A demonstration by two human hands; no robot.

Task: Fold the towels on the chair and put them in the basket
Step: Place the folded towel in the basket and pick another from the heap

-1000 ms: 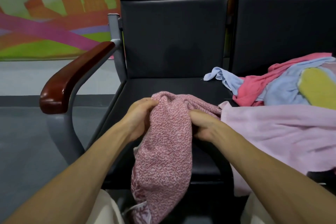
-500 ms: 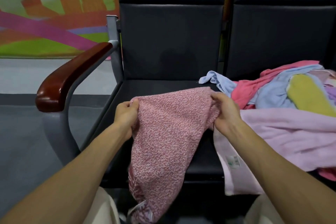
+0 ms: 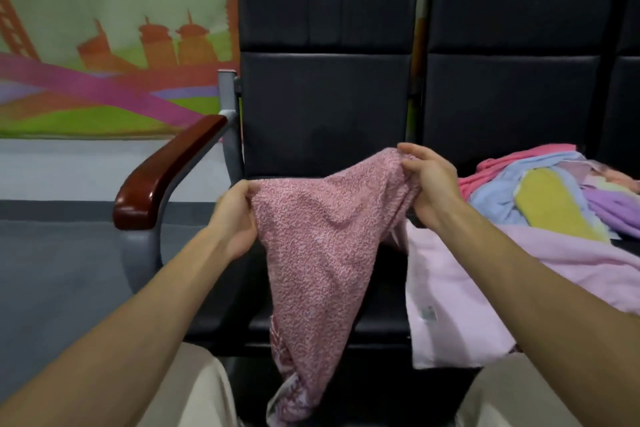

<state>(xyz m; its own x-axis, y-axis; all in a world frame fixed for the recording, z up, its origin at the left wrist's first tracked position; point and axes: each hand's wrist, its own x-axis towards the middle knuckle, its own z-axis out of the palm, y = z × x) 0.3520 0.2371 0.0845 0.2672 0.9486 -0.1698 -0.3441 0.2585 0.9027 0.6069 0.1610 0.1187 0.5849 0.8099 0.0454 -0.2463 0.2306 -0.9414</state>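
A speckled pink towel point(image 3: 318, 253) hangs in front of the black chair seat point(image 3: 228, 315). My left hand point(image 3: 235, 218) pinches its upper left edge. My right hand point(image 3: 429, 184) grips its upper right corner, held a little higher. The towel's lower end droops between my knees. To the right, a pale pink towel point(image 3: 485, 288) drapes over the seat's front edge, and a pile of pink, blue, yellow and purple towels point(image 3: 540, 204) lies on the neighbouring seat. No basket is in view.
A dark wooden armrest point(image 3: 166, 177) on a grey metal frame stands at the chair's left. Black seat backs point(image 3: 325, 80) rise behind. A grey floor point(image 3: 52, 270) lies to the left, under a colourful wall mural point(image 3: 104, 80).
Both hands have lifted the speckled towel and drawn its top edge apart, the right hand rising higher. The view has tilted upward.
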